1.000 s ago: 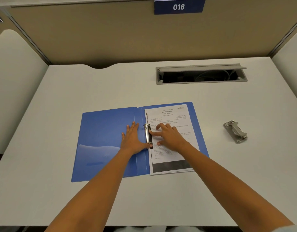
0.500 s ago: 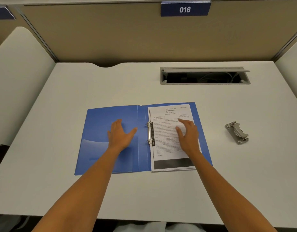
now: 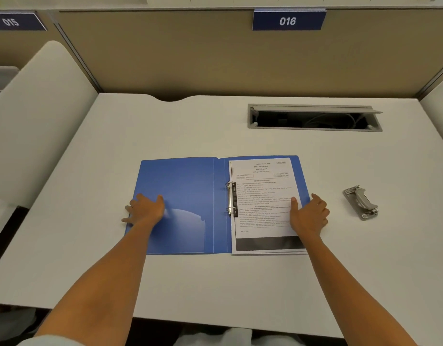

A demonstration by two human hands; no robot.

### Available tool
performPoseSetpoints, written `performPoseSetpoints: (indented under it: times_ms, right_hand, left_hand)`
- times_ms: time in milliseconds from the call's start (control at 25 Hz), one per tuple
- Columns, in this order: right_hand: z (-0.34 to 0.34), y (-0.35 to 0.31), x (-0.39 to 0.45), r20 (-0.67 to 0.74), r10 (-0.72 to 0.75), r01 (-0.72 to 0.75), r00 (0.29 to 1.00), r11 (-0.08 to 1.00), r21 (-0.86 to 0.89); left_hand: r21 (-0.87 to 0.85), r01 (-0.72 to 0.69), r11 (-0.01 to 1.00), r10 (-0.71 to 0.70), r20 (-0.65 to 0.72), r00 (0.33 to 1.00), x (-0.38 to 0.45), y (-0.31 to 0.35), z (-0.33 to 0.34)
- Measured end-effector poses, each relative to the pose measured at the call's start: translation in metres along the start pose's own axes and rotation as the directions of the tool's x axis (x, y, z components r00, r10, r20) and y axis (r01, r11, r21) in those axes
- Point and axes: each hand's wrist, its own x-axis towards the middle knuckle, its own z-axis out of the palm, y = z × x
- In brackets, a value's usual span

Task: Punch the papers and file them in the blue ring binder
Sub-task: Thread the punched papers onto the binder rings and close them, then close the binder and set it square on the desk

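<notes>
The blue ring binder [image 3: 185, 186] lies open flat in the middle of the white desk. Printed papers [image 3: 261, 196] sit on its right half, threaded on the two metal rings [image 3: 231, 198], which look shut. My left hand [image 3: 146, 208] rests on the outer left edge of the front cover, fingers curled at the edge. At the right edge of the papers and back cover is my right hand [image 3: 309, 213], thumb on the sheet. A grey hole punch [image 3: 361, 202] lies on the desk to the right of the binder.
An open grey cable hatch [image 3: 315, 118] is set into the desk at the back right. Beige partition walls [image 3: 215, 53] and white side panels enclose the desk. A label reading 016 [image 3: 288, 20] hangs on the back wall.
Both hands left the ring mechanism and slid outward. The left went to the cover's left edge, the right to the papers' right edge.
</notes>
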Motion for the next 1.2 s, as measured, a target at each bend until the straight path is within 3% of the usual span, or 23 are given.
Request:
performPoseSetpoints:
  times_ms: [200, 400, 560, 680, 880, 1080, 1200]
  right_hand:
    - [0.000, -0.005, -0.003, 0.002, 0.014, -0.014, 1.000, 1.000, 0.015]
    - [0.001, -0.008, -0.005, -0.010, 0.009, -0.009, 1.000, 0.999, -0.040]
    - [0.003, -0.009, -0.005, -0.014, 0.008, -0.009, 1.000, 0.999, -0.054]
    - [0.005, -0.008, -0.005, -0.011, 0.016, -0.017, 1.000, 0.998, -0.058]
    - [0.007, -0.009, -0.006, -0.019, 0.031, -0.032, 0.999, 0.996, -0.084]
    - [0.006, -0.009, -0.006, -0.015, 0.064, -0.065, 0.998, 0.997, -0.037]
    - [0.004, -0.009, -0.005, -0.003, 0.082, -0.082, 0.997, 0.997, -0.003]
  left_hand:
    - [-0.232, 0.094, 0.968, -0.098, -0.007, 0.995, 0.006, -0.002, -0.008]
    - [-0.464, 0.198, 0.864, -0.218, 0.010, 0.976, 0.007, 0.002, -0.023]
    - [-0.548, 0.237, 0.802, -0.287, -0.006, 0.958, 0.008, 0.007, -0.035]
    - [-0.536, 0.221, 0.815, -0.319, -0.095, 0.943, 0.001, 0.019, -0.043]
    - [-0.432, 0.091, 0.897, -0.219, -0.257, 0.941, -0.026, 0.050, -0.062]
    - [-0.310, -0.093, 0.946, -0.029, -0.366, 0.930, -0.055, 0.093, -0.082]
    - [-0.174, -0.184, 0.967, 0.113, -0.352, 0.929, -0.078, 0.118, -0.092]
